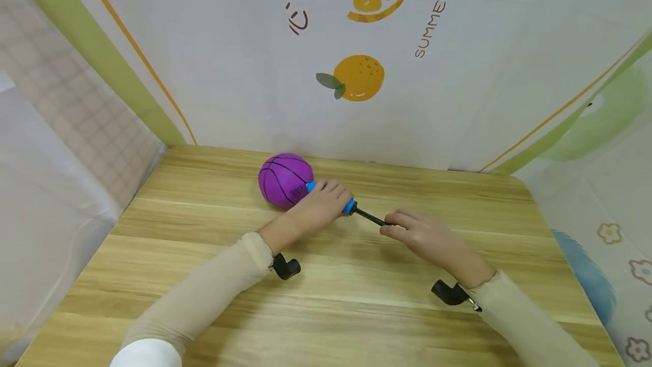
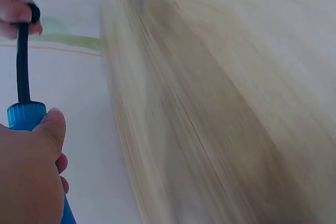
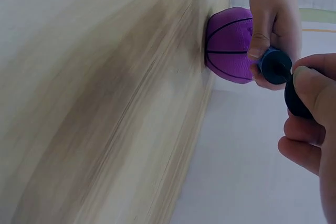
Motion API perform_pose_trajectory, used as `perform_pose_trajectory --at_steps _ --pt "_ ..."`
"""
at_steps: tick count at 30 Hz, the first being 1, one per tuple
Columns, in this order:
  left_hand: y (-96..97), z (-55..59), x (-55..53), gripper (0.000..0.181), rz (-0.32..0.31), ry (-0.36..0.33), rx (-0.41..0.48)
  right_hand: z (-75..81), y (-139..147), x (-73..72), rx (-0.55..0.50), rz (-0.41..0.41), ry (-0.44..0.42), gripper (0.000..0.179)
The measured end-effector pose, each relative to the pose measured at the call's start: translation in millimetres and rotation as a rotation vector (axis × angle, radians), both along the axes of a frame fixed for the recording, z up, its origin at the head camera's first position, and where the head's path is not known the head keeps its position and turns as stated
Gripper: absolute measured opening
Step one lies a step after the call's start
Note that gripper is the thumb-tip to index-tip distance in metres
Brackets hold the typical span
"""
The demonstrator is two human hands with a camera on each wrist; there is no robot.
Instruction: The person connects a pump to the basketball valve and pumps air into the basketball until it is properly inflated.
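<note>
- Bkgd: white cloth (image 1: 229, 72) w/ orange-fruit print and lettering, hung behind a wood-grain table (image 1: 356, 321).
- Far L: checked cloth (image 1: 66, 84) beside the table.
- L sleeve (image 1: 204, 293): beige, w/ black bracket (image 1: 286, 267) at the cuff.
- Ball (image 1: 280, 180): purple w/ black lines; on the table, near its back edge.
- L hand (image 1: 323, 205): fingers wrapped round the blue barrel of the pump (image 1: 350, 207); thumb along the barrel, tip just by the collar (L wrist view).
- Pump loc.: btwn ball and R hand, above the table. Blue end at R side of ball; cannot tell if joined.
- Rod (image 1: 369, 217): black, extends from R end of barrel.
- R hand (image 1: 420, 237): thumb and forefinger pinch the pump's black handle (image 3: 297, 100); lower fingers bent (R wrist view).
- R sleeve (image 1: 524, 316): beige, w/ 2nd bracket (image 1: 448, 292) at the cuff.
- Far R: flower-print cloth (image 1: 611, 259) beside the table.
</note>
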State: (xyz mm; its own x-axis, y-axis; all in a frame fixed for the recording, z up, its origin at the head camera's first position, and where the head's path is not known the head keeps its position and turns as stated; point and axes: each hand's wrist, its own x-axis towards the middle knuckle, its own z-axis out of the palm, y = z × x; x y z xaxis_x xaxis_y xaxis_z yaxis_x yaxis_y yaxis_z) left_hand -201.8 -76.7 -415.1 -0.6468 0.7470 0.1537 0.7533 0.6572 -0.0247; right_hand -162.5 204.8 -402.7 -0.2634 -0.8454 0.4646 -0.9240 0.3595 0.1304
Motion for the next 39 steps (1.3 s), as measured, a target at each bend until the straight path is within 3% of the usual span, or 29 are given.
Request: perform_pose_trajectory --at_steps 3,7,12,25,29,33,39 --pt "2.3 -1.5 1.3 0.022 0.001 0.006 -0.002 -1.9 -8 -5.5 0.002 0.012 -0.005 0.043" --pt "4.9 -2.8 3.7 0.023 -0.009 0.000 0.013 -4.4 -17 -11.9 0.020 0.012 -0.015 0.014" --pt "6.1 -3.2 6.0 0.023 -0.018 -0.008 0.014 -7.3 -29 -16.7 0.039 -0.009 -0.034 0.030" --pt "2.2 -3.6 -0.1 0.018 -0.064 -0.009 0.037 -10.4 -31 -21.4 -0.012 0.048 -0.001 0.023" --pt "1.9 -4.8 -1.0 0.019 -0.072 0.009 0.034 -9.8 -27 -18.8 -0.023 0.064 -0.004 0.012" --pt "-1.1 -4.0 -3.3 0.020 -0.032 0.016 0.032 -6.5 -18 -12.4 -0.037 0.058 -0.006 0.037" --pt "-6.0 0.3 -6.1 0.023 -0.024 0.006 0.032 0.0 0 -0.5 -0.022 0.031 0.010 0.041"
